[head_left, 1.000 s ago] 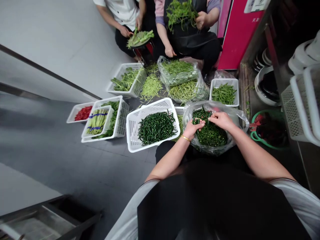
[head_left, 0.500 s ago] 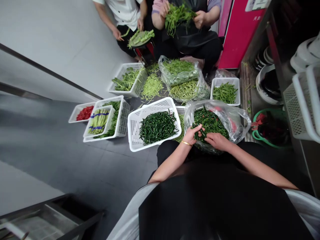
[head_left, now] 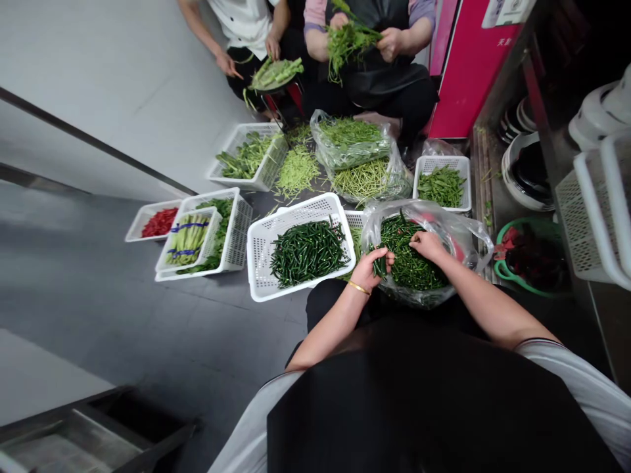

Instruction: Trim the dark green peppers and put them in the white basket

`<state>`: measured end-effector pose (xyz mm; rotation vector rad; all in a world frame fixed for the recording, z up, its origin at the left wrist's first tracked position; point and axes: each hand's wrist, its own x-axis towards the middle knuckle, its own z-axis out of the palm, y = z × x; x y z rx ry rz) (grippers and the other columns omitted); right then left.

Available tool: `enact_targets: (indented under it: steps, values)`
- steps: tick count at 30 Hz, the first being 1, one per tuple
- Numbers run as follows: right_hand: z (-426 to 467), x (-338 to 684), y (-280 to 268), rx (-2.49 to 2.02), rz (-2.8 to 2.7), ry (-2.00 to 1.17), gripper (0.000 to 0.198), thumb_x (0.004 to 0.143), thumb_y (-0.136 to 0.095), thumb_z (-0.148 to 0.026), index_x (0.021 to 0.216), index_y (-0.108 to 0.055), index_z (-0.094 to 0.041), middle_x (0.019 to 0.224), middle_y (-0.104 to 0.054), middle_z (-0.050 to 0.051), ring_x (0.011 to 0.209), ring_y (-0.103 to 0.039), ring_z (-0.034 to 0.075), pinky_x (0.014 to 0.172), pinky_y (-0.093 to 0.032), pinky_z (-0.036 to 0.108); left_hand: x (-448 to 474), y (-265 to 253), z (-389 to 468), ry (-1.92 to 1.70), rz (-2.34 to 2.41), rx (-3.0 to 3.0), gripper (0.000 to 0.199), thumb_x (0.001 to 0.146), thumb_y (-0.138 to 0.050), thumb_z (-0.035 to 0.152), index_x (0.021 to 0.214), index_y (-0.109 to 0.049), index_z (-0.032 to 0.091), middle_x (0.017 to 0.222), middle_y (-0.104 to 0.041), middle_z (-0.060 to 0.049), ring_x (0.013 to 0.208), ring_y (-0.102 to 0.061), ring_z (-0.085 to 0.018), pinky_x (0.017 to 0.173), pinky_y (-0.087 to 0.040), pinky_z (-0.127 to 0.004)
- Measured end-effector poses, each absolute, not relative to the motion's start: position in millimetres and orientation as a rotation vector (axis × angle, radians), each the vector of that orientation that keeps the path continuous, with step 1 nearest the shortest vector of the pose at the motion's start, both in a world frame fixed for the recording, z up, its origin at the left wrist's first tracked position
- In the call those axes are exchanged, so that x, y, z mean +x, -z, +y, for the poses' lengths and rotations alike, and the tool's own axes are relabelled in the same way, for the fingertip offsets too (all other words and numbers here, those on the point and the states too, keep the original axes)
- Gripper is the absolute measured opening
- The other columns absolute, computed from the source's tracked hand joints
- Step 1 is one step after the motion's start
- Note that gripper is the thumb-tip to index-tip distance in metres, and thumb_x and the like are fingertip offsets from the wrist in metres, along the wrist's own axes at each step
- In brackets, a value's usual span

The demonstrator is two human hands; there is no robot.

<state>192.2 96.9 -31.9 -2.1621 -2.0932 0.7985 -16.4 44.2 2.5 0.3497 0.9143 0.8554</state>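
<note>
My left hand (head_left: 367,270), with a gold bracelet at its wrist, is closed around a small bunch of green chilies (head_left: 380,265). It is at the left edge of a clear plastic bag (head_left: 472,244) that lies open by my knees. Inside the bag is a heap of thin green chilies (head_left: 417,269). Over that heap my right hand (head_left: 430,247) is bent in a pinch, its fingertips at the chilies; what is between them is too small to make out. Left of the bag stands a white perforated basket (head_left: 255,253) with a pile of dark green chilies (head_left: 309,255).
Opposite, two people handle greens. Between us are a bag of green stems (head_left: 362,177), a basket of leafy greens (head_left: 276,167) and a basket of green pods (head_left: 441,187). Further left stand a crate (head_left: 240,226) and red chilies (head_left: 159,223). A green basin (head_left: 507,272) is at right.
My right hand has moved up and away from my left, further over the chili heap. My left hand has shifted slightly left and down, its bunch showing more. Opposite, the held greens have dropped slightly.
</note>
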Motion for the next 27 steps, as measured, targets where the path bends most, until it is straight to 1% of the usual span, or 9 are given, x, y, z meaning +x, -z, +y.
enact_targets:
  steps: [3,7,9,11,16,18,20,23,27]
  values:
    - [100,194,31,-2.052,-2.133,-0.761,0.019,0.087,-0.055,-0.02,0.089,-0.074,-0.018,0.099,-0.075,0.009,0.092,-0.067,0.02,0.084,-0.045,0.027,-17,1,48,-0.868,0.958,0.428,0.029,0.059,-0.079,0.028,0.075,-0.061,0.012,0.08,-0.071,-0.007,0.055,-0.052,-0.007,0.051,-0.038,-0.022]
    - [86,210,-5,-1.849,-2.099,-0.737,0.018,0.086,-0.058,-0.028,0.087,-0.074,-0.02,0.088,-0.075,0.006,0.084,-0.067,0.021,0.082,-0.046,0.029,-5,2,60,-1.0,0.974,0.617,0.036,0.054,-0.083,0.024,0.075,-0.056,0.016,0.091,-0.074,-0.006,0.069,-0.059,-0.011,0.069,-0.045,-0.027]
    - [75,211,-26,-1.741,-2.07,-0.757,0.018,0.085,-0.058,-0.032,0.085,-0.073,-0.021,0.084,-0.074,0.005,0.08,-0.067,0.02,0.079,-0.047,0.03,5,3,65,-0.999,0.948,0.74,0.04,0.052,-0.085,0.023,0.076,-0.054,0.017,0.089,-0.073,-0.004,0.077,-0.061,-0.013,0.077,-0.045,-0.029]
    - [64,205,-39,-1.645,-1.994,-0.806,0.02,0.084,-0.058,-0.037,0.082,-0.07,-0.021,0.084,-0.074,0.005,0.076,-0.066,0.019,0.076,-0.047,0.03,13,6,68,-0.952,0.946,0.899,0.039,0.051,-0.085,0.024,0.075,-0.055,0.017,0.08,-0.07,-0.001,0.076,-0.059,-0.013,0.077,-0.043,-0.028]
    - [51,181,-31,-1.585,-1.63,-1.2,0.041,0.077,-0.062,-0.059,0.064,-0.054,-0.022,0.061,-0.065,0.001,0.051,-0.057,0.014,0.056,-0.046,0.028,15,10,62,-0.936,1.057,1.137,0.038,0.05,-0.086,0.026,0.069,-0.055,0.016,0.062,-0.052,0.006,0.065,-0.048,-0.009,0.067,-0.037,-0.024]
    - [55,179,-24,-1.505,-1.485,-1.393,0.047,0.072,-0.065,-0.065,0.062,-0.048,-0.022,0.052,-0.058,-0.002,0.045,-0.051,0.012,0.05,-0.044,0.027,13,7,62,-0.918,1.037,1.138,0.039,0.049,-0.087,0.027,0.07,-0.056,0.016,0.063,-0.052,0.006,0.066,-0.049,-0.009,0.068,-0.038,-0.024]
    - [62,184,-20,-1.351,-1.308,-1.559,0.05,0.069,-0.066,-0.069,0.064,-0.049,-0.022,0.052,-0.055,-0.003,0.042,-0.046,0.011,0.045,-0.042,0.026,11,1,66,-0.907,0.942,1.061,0.041,0.049,-0.087,0.028,0.075,-0.057,0.016,0.068,-0.057,0.004,0.07,-0.054,-0.011,0.072,-0.041,-0.025]
    - [72,199,-16,-1.303,-1.229,-1.583,0.053,0.068,-0.066,-0.071,0.076,-0.058,-0.019,0.061,-0.06,0.001,0.047,-0.051,0.012,0.047,-0.045,0.027,4,-7,77,-0.937,0.821,0.825,0.039,0.054,-0.085,0.031,0.079,-0.058,0.016,0.074,-0.063,-0.001,0.074,-0.06,-0.014,0.074,-0.045,-0.029]
    - [78,198,2,-1.786,-1.761,-1.093,0.045,0.077,-0.065,-0.061,0.091,-0.07,-0.019,0.083,-0.071,0.008,0.076,-0.065,0.02,0.07,-0.05,0.03,-16,-7,82,-1.012,0.83,0.493,0.027,0.067,-0.074,0.036,0.074,-0.059,0.015,0.07,-0.06,-0.005,0.067,-0.056,-0.013,0.058,-0.043,-0.026]
